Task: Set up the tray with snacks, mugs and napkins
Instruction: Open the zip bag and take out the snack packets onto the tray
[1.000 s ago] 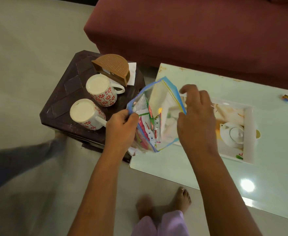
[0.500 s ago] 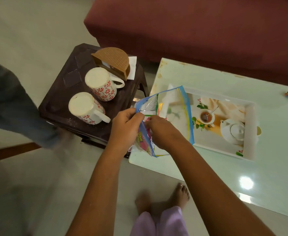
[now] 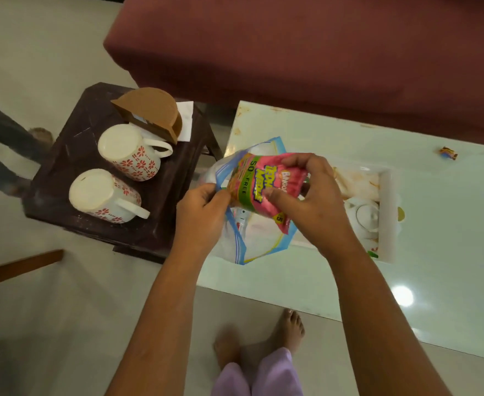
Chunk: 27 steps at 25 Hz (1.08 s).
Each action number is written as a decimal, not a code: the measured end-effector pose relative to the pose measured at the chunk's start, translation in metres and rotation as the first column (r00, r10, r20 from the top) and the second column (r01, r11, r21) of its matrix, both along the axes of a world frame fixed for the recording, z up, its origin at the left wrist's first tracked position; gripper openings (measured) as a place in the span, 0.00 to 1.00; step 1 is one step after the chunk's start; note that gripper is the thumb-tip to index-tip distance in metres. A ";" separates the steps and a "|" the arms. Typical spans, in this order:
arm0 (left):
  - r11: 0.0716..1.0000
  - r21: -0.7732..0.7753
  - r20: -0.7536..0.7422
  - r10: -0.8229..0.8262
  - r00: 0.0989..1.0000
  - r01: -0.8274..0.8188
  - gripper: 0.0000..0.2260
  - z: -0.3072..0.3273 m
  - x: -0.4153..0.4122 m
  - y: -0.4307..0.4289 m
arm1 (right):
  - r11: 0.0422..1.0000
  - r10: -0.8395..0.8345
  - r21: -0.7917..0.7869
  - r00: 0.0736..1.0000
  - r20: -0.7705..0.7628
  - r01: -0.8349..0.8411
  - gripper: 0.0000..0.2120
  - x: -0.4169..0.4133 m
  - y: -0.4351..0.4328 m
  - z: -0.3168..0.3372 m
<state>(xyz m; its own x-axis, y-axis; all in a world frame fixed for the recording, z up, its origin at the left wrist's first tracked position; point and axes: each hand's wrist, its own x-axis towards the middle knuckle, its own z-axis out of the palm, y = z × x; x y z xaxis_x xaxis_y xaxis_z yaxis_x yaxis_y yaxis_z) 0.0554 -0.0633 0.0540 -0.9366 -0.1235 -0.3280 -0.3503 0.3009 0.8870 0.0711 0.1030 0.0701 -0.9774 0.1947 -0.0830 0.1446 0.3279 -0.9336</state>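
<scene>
Gripping a pink snack packet (image 3: 266,184), the right hand (image 3: 312,207) has its fingers curled over the top edge and its thumb pressed against the front, holding it up over the left end of the tray (image 3: 385,212). The left hand (image 3: 203,215), just left of that, pinches the blue-edged rim of a clear zip bag (image 3: 252,241). The bag hangs open beneath the packet, and its lower part reaches down to the pale glass tabletop (image 3: 349,281) at the tray's left end. The printed tray lies flat on the tabletop, partly hidden behind both hands.

Well left of the tray, off the tabletop, is a dark stool (image 3: 72,155). On it sit two white mugs with red flowers, the farther mug (image 3: 129,151) and the nearer mug (image 3: 103,195), handles turned toward the tray. A brown half-round napkin holder (image 3: 152,112) stands behind them, with a white napkin (image 3: 185,121) beside it. Beyond the tray's far right corner lies a small wrapped sweet (image 3: 448,152).
</scene>
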 end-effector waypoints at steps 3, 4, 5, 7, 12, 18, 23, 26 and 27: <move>1.000 0.002 0.022 -0.013 1.000 0.013 0.12 0.000 -0.007 0.023 | 0.967 -0.079 -0.244 0.996 -0.029 0.070 0.21 0.005 0.047 0.002; 1.000 -0.017 0.018 -0.019 1.000 0.020 0.12 -0.002 -0.008 0.030 | 0.943 -0.113 -0.318 0.993 -0.023 0.100 0.23 0.009 0.065 0.001; 0.998 -0.047 0.009 -0.029 1.000 0.029 0.12 -0.004 -0.010 0.039 | 0.917 -0.158 -0.370 0.987 -0.005 0.145 0.25 0.013 0.088 -0.002; 0.995 -0.089 -0.001 -0.038 0.999 0.038 0.12 -0.008 -0.013 0.053 | 0.837 -0.258 -0.482 0.963 0.072 0.260 0.29 0.020 0.137 -0.012; 0.994 -0.086 0.004 -0.075 0.997 0.075 0.13 -0.018 -0.022 0.075 | 0.769 -0.341 -0.428 0.872 0.351 0.474 0.31 0.017 0.237 -0.082; 0.999 -0.002 -0.007 -0.043 0.999 0.043 0.16 -0.027 -0.032 0.100 | 0.898 -0.201 -0.270 0.870 0.449 0.347 0.22 -0.020 0.280 -0.152; 0.998 0.067 0.024 0.021 0.999 -0.022 0.12 -0.033 -0.040 0.109 | 0.878 -0.244 -0.268 0.851 0.465 0.397 0.25 -0.042 0.289 -0.169; 0.995 0.092 0.032 0.027 0.999 -0.030 0.12 -0.035 -0.042 0.110 | 0.865 -0.271 -0.267 0.844 0.463 0.424 0.27 -0.045 0.291 -0.171; 0.995 0.096 0.034 0.036 0.999 -0.039 0.13 -0.036 -0.043 0.110 | 0.867 -0.275 -0.263 0.846 0.457 0.423 0.27 -0.045 0.290 -0.170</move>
